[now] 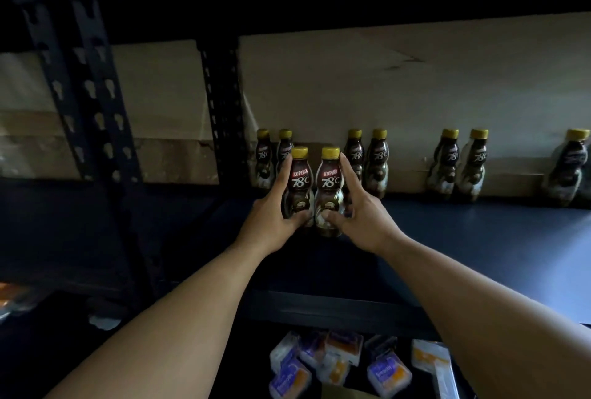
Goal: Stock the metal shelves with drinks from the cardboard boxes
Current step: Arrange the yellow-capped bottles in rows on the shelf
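1. The metal shelf runs under my grip, with cardboard lining its back.
2. A back row of bottles stands just behind my grip.
3. My left hand wraps the left bottle. My right hand pinches the right bottle, thumb low, index finger straight along its side. The 2 touch, upright, low over the deck.
4. I judge them stiff, slick and fairly light, so hold at the narrow waist.

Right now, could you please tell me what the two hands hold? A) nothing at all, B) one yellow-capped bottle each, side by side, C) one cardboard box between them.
B: the left hand grips the left bottle and the right hand holds the right bottle, both upright.
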